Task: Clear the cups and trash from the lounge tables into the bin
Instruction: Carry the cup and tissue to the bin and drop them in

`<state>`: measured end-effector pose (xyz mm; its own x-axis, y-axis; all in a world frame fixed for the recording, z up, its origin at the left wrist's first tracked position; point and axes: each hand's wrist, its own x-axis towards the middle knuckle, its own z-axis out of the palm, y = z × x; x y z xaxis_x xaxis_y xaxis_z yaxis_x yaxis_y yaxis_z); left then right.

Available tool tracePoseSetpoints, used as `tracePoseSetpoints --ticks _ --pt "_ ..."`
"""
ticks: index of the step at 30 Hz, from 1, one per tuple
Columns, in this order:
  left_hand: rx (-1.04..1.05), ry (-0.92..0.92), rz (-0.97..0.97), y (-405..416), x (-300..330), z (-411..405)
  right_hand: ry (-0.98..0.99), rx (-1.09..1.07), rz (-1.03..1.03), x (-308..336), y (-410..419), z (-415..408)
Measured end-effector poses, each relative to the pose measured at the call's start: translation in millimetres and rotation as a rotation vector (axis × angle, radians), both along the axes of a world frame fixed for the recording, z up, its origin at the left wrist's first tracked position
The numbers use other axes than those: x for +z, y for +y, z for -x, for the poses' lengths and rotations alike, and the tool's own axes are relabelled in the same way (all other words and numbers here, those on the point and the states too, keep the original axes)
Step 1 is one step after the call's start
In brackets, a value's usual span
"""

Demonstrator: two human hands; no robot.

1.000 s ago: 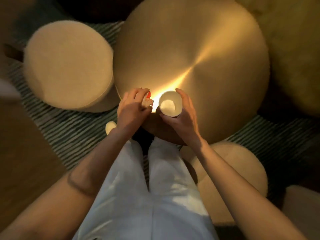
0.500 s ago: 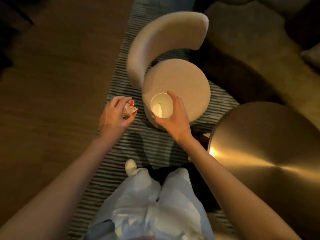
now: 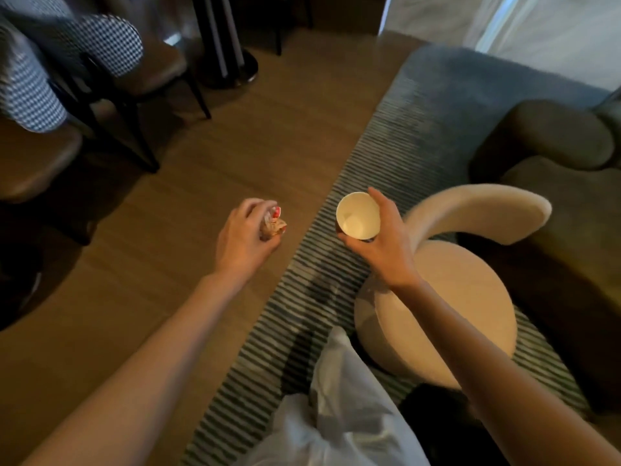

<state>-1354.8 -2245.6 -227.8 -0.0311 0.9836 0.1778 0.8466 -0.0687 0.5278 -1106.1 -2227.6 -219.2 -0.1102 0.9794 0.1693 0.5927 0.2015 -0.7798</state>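
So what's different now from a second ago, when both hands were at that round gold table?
The person has turned away from the table, which is out of view; the hands now hang over the wooden floor and striped rug, beside a cream chair. Unchanged: the left hand grips the crumpled wrapper, the right hand holds the paper cup.

The cup [image 3: 358, 215] at mid-frame looks like matt white paper, and the crumpled wrapper [image 3: 274, 223] left of it is creased paper with red print. The floor [image 3: 188, 183] at centre left is smooth wood with a low sheen. The striped rug [image 3: 396, 153] and the cream chair [image 3: 447, 297] at right are soft, matt cloth.
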Motion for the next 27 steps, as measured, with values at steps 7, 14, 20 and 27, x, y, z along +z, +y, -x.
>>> tracePoseSetpoints --ticks 7,14,20,27 --pt "0.036 0.042 0.028 160 3 35 -0.013 -0.079 -0.013 -2 173 28" --pt "0.064 0.007 -0.028 311 19 69 -0.096 -0.031 -0.112 23 324 60" --pt "0.046 -0.039 -0.016 447 14 97 -0.119 -0.066 -0.084 10 461 82" --pt "-0.151 -0.058 0.014 668 16 116 -0.103 -0.311 -0.084 -6 621 93"
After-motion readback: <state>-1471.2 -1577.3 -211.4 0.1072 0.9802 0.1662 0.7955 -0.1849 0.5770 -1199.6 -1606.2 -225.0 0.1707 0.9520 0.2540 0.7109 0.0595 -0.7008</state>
